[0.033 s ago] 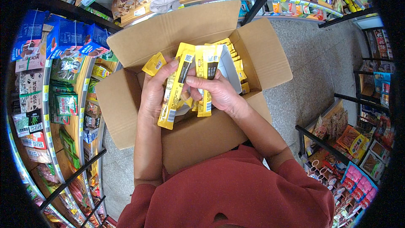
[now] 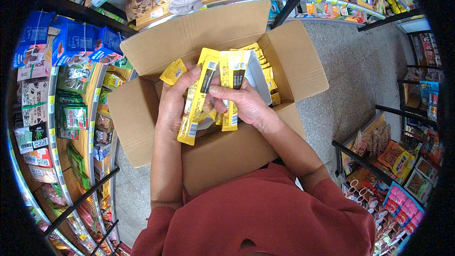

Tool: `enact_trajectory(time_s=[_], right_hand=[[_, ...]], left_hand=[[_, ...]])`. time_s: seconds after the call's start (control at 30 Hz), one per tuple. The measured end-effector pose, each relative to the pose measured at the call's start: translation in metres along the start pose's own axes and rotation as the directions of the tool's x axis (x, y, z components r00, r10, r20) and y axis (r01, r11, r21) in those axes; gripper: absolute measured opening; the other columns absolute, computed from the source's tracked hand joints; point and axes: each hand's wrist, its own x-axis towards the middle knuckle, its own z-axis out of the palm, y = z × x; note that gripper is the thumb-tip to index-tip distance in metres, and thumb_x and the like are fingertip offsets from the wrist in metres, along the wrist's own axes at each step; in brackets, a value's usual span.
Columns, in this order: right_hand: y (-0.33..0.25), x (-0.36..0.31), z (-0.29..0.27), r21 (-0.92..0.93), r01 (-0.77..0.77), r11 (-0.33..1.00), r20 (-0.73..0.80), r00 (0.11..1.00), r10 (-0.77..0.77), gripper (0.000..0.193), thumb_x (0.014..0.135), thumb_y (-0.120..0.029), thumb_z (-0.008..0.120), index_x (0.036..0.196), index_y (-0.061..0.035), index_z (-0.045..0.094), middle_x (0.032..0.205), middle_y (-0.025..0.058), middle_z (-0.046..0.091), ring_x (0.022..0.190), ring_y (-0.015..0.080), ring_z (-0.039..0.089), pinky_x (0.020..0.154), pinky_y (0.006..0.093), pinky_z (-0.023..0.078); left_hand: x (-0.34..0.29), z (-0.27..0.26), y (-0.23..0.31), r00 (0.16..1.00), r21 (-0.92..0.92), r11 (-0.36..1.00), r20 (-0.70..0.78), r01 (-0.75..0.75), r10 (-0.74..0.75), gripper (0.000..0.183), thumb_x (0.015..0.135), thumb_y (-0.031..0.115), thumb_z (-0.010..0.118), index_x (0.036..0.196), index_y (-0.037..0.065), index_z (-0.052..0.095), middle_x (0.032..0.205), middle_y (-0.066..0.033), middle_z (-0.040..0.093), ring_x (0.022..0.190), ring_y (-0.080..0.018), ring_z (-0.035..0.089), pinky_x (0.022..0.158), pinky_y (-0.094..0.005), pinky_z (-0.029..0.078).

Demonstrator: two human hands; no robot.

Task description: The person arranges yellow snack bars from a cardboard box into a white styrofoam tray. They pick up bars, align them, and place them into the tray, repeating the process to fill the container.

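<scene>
Gripping slim yellow packets (image 2: 193, 114), the left hand (image 2: 171, 102) and right hand (image 2: 250, 103) are closed above an open carton (image 2: 222, 168) containing further yellow packets (image 2: 268, 74); nothing visibly differs from the preceding view, so handling stands at the same stage.

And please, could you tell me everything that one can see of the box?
The box is plain brown, apparently corrugated cardboard, open at the top, with flaps spread outward on all four sides. It sits in front of the person. Yellow packets fill part of its right side. The left hand and right hand hold long packets over its opening, hiding much of the inside. Its near flap reaches the red shirt; contact there is unclear. What supports it is hidden.
</scene>
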Motion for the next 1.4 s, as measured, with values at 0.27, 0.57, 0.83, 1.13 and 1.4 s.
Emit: enact_trajectory(time_s=[0.27, 0.57, 0.83, 1.13, 1.4], right_hand=[[0.002, 0.0, -0.001, 0.018, 0.002, 1.0, -0.006, 1.0, -0.002, 0.021, 0.085, -0.015, 0.067, 0.097, 0.0011, 0.064, 0.079, 0.0111, 0.067, 0.052, 0.0098, 0.052, 0.046, 0.0219, 0.041], [0.003, 0.0, -0.001, -0.033, 0.009, 0.999, -0.058, 0.998, -0.011, 0.018, 0.084, -0.016, 0.068, 0.095, -0.0034, 0.062, 0.076, 0.0066, 0.065, 0.054, 0.0102, 0.054, 0.048, 0.0227, 0.041], [0.006, 0.001, 0.001, 0.017, 0.097, 0.995, -0.125, 0.988, -0.094, 0.014, 0.084, -0.012, 0.068, 0.092, -0.0027, 0.062, 0.072, 0.004, 0.062, 0.05, 0.0094, 0.051, 0.045, 0.0231, 0.04], [0.008, 0.002, -0.001, -0.011, 0.053, 0.999, -0.165, 0.985, -0.054, 0.015, 0.085, -0.015, 0.067, 0.092, -0.0029, 0.062, 0.072, 0.0034, 0.061, 0.05, 0.0095, 0.051, 0.045, 0.0236, 0.04], [0.007, 0.002, -0.002, -0.055, -0.015, 0.998, -0.026, 1.0, 0.014, 0.018, 0.087, -0.017, 0.065, 0.099, -0.0051, 0.059, 0.075, 0.0018, 0.058, 0.055, 0.0099, 0.05, 0.048, 0.0231, 0.04]], left_hand=[[0.0, 0.004, -0.001, 0.999, -0.022, 1.0, -0.036, 0.001, -0.002, 0.016, 0.083, 0.014, 0.066, 0.095, 0.005, 0.06, 0.081, -0.0051, 0.065, 0.064, -0.0109, 0.062, 0.052, -0.024, 0.052], [0.009, -0.002, -0.018, 0.979, 0.249, 0.948, 0.091, -0.199, 0.182, 0.012, 0.087, 0.012, 0.064, 0.096, 0.004, 0.062, 0.079, 0.0005, 0.062, 0.067, -0.0063, 0.056, 0.059, -0.0225, 0.047], [0.004, -0.004, -0.018, 0.965, 0.275, 0.942, 0.224, -0.195, 0.134, 0.023, 0.083, 0.024, 0.071, 0.091, 0.003, 0.063, 0.076, 0.0008, 0.062, 0.066, -0.0058, 0.055, 0.059, -0.0218, 0.046], [0.002, 0.001, -0.017, 0.987, 0.192, 0.97, 0.088, -0.152, 0.137, 0.018, 0.083, 0.021, 0.07, 0.091, 0.006, 0.063, 0.076, -0.0006, 0.064, 0.064, -0.0071, 0.058, 0.056, -0.0226, 0.048], [-0.001, 0.002, -0.009, 0.986, 0.093, 0.983, 0.063, -0.161, 0.155, 0.021, 0.085, 0.022, 0.069, 0.097, 0.006, 0.063, 0.078, -0.0026, 0.065, 0.065, -0.0099, 0.062, 0.058, -0.0256, 0.051]])
